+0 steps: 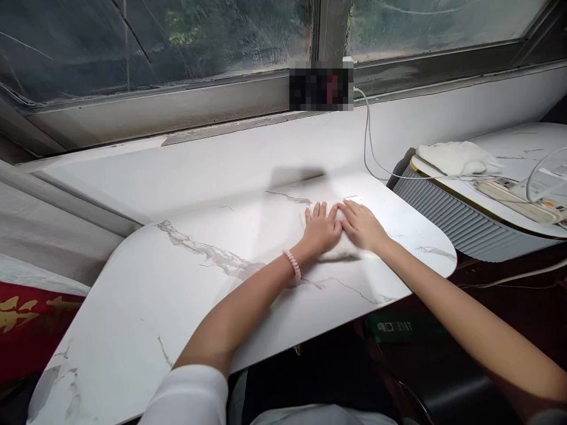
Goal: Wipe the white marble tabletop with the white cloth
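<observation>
White cloth: The white cloth (341, 252) lies under both hands, on the right part of the white marble-patterned table (133, 283). Most of it is hidden, so I cannot tell how it is folded.
Left hand: The left hand (322, 230) is palm down with its fingers spread, pointing to the window (239, 35). It pinches nothing.
Right hand: The right hand (364, 227) is palm down too, tilted in toward the left one. Its fingers lie closer together and its thumb sticks out. It pinches nothing I can see.
Thumbs: They come close in the middle. I can't tell if they touch.
Pressing: Two flat hands look like a good way to press a soft cloth. Pushing the same amount on both sides should help it lie even.
Fingertips: Flat fingers should work better than curled ones, which could bunch the cloth up.
Pink bracelet: The pink bracelet (292, 264) sits on the left wrist. It's best not to let it catch on the cloth.
White cable: The white cable (368, 113) hangs down behind the right hand, so a long push that way could bump it.
</observation>
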`<action>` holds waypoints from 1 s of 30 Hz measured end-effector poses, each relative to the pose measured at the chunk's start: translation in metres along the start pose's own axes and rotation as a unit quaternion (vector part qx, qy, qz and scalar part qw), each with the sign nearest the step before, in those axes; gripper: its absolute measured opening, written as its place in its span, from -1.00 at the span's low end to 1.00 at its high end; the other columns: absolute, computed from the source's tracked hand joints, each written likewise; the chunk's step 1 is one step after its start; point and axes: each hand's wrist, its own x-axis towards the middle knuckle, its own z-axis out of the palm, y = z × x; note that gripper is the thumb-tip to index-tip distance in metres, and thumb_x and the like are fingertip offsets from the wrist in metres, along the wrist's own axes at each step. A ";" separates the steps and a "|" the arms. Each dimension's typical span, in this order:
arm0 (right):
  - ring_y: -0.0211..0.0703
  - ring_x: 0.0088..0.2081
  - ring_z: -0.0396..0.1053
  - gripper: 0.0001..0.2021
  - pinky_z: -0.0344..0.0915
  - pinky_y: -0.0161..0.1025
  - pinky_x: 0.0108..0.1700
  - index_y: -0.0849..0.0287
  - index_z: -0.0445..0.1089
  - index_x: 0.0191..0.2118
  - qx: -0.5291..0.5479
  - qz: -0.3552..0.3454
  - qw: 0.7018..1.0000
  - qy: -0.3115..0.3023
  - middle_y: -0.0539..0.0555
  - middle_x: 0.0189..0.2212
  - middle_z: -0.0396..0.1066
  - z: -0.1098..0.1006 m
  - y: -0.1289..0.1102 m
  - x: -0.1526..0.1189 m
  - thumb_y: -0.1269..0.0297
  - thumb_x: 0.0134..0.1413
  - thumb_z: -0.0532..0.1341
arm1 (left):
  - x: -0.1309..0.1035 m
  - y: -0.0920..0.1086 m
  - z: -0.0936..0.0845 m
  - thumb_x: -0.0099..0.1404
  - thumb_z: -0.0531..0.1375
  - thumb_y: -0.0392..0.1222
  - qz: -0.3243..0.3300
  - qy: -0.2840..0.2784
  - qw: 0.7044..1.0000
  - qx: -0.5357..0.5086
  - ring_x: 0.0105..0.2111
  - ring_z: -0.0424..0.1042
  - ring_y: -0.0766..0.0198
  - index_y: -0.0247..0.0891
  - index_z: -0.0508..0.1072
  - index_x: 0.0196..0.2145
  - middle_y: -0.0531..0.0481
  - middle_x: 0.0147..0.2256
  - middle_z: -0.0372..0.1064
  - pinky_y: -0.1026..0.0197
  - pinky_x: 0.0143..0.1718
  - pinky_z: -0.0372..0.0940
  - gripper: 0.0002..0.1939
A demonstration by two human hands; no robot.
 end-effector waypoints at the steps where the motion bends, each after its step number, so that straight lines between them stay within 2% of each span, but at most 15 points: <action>1: 0.06 0.31 0.04 -0.48 0.01 0.06 0.29 0.31 0.16 0.27 0.003 0.001 1.000 -0.001 0.26 0.29 0.13 0.003 0.007 0.017 0.24 0.27 -0.12 | 0.017 -0.006 0.000 0.45 -0.17 -0.10 -0.006 0.007 1.000 0.002 0.34 -0.09 -0.01 -0.26 0.07 0.32 -0.24 0.33 -0.03 -0.20 0.31 -0.19 -0.46; 5: 0.03 0.30 0.05 -0.49 0.00 0.03 0.29 0.28 0.19 0.25 0.020 0.015 1.000 0.003 0.24 0.29 0.14 0.013 0.029 0.074 0.29 0.25 -0.12 | 0.074 -0.023 0.002 0.44 -0.16 -0.13 -0.028 0.050 0.998 0.016 0.30 0.01 0.07 -0.20 0.14 0.28 -0.16 0.29 0.08 -0.14 0.31 -0.15 -0.49; 8: 0.04 0.29 0.09 -0.50 0.03 0.05 0.28 0.25 0.21 0.24 0.030 0.026 0.999 0.020 0.22 0.27 0.18 0.018 0.041 0.100 0.30 0.23 -0.10 | 0.102 -0.030 0.004 0.43 -0.15 -0.14 -0.032 0.062 0.997 0.017 0.28 0.04 0.10 -0.16 0.17 0.26 -0.11 0.27 0.11 -0.12 0.31 -0.13 -0.51; 12: 0.05 0.27 0.10 -0.49 0.03 0.02 0.28 0.29 0.20 0.25 0.027 0.015 0.999 0.007 0.24 0.27 0.18 0.019 0.049 0.118 0.29 0.23 -0.09 | 0.119 -0.034 0.006 0.43 -0.15 -0.14 -0.044 0.066 0.997 0.018 0.27 0.04 0.07 -0.20 0.17 0.27 -0.14 0.27 0.10 -0.13 0.30 -0.12 -0.50; 16: 0.04 0.30 0.06 -0.48 0.01 0.02 0.29 0.31 0.17 0.26 0.019 0.003 1.000 -0.007 0.25 0.29 0.13 0.017 0.050 0.117 0.29 0.24 -0.11 | 0.116 -0.031 0.006 0.44 -0.17 -0.14 -0.059 0.069 0.996 0.023 0.30 0.00 0.05 -0.24 0.15 0.28 -0.18 0.30 0.05 -0.15 0.30 -0.16 -0.49; 19: 0.05 0.33 0.00 -0.47 -0.02 0.06 0.30 0.33 0.13 0.28 0.008 0.000 1.000 -0.024 0.27 0.32 0.07 0.013 0.047 0.097 0.30 0.25 -0.13 | 0.099 -0.018 0.006 0.44 -0.17 -0.13 -0.068 0.050 0.996 0.021 0.33 -0.06 0.03 -0.24 0.11 0.31 -0.20 0.32 -0.01 -0.19 0.31 -0.18 -0.47; 21: 0.05 0.34 -0.02 -0.47 -0.03 0.07 0.30 0.34 0.10 0.30 0.001 -0.011 0.999 -0.032 0.28 0.33 0.04 0.007 0.047 0.072 0.28 0.27 -0.14 | 0.078 -0.003 0.007 0.45 -0.17 -0.12 -0.068 0.040 0.997 0.016 0.34 -0.10 0.00 -0.26 0.09 0.32 -0.21 0.34 -0.04 -0.21 0.30 -0.19 -0.47; 26: 0.02 0.36 -0.07 -0.46 -0.02 0.11 0.31 0.23 0.02 0.34 -0.006 -0.048 0.998 -0.037 0.20 0.36 -0.01 -0.015 0.049 -0.017 0.21 0.31 -0.17 | 0.012 0.052 0.016 0.45 -0.16 -0.10 -0.048 0.028 0.998 -0.004 0.35 -0.16 -0.10 -0.35 0.04 0.33 -0.31 0.34 -0.09 -0.29 0.30 -0.25 -0.44; 30: -0.01 0.37 -0.10 -0.45 -0.05 0.11 0.34 0.16 -0.06 0.38 -0.008 -0.018 0.999 -0.042 0.15 0.37 -0.05 -0.034 0.050 -0.085 0.23 0.32 -0.18 | -0.031 0.090 0.023 0.45 -0.13 -0.08 0.006 0.016 1.000 -0.016 0.35 -0.17 -0.16 -0.40 0.02 0.33 -0.37 0.34 -0.11 -0.33 0.29 -0.25 -0.42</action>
